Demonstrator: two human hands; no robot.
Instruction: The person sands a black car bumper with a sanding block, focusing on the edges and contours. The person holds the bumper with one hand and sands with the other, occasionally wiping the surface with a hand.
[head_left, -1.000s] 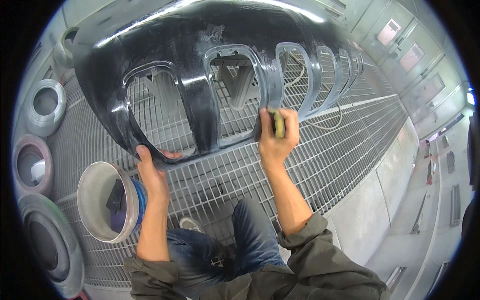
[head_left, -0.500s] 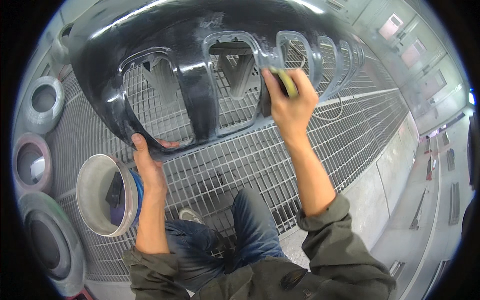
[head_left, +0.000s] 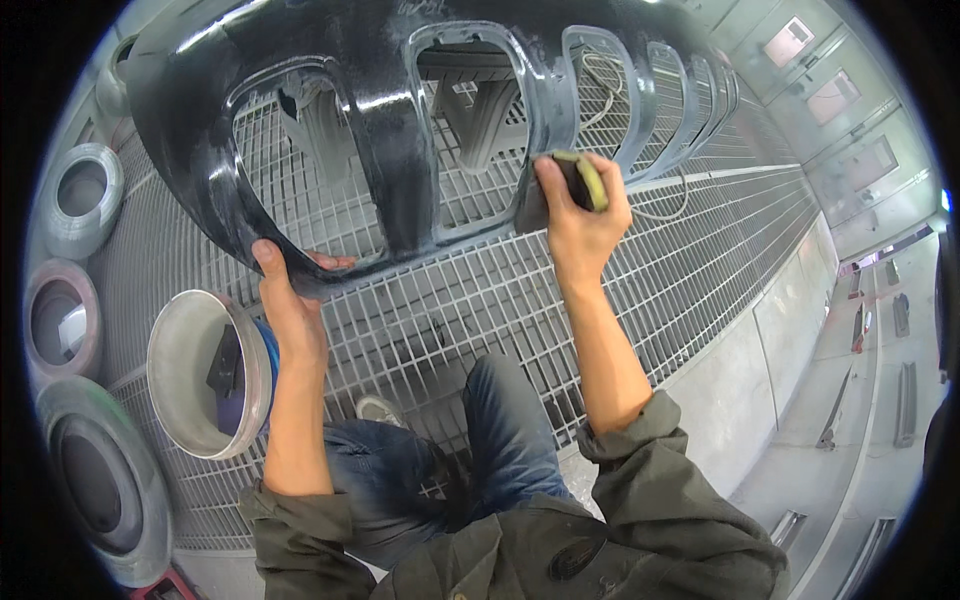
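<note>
A large black curved panel (head_left: 405,180) with a row of rounded openings, their rims scuffed grey, spans the upper view. My left hand (head_left: 290,295) grips its lower left edge, thumb on the front and fingertips showing through the opening behind. My right hand (head_left: 588,225) is closed around a yellow-green sanding pad with a dark face (head_left: 590,178), held against the grey-scuffed strip right of the middle opening. Just left of my left forearm stands a pale bucket (head_left: 185,380) with a dark item (head_left: 225,365) inside.
Metal grating (head_left: 450,300) lies beneath the panel, with grey stands (head_left: 470,140) and a looped hose (head_left: 600,90) behind it. Several round containers (head_left: 80,460) line the left side. My legs (head_left: 490,420) are below. A pale booth wall (head_left: 830,110) curves along the right.
My right hand has moved up and right with the pad, lifting and dipping slightly on the panel. My left hand keeps its grip. The whole scene sits a little higher in view.
</note>
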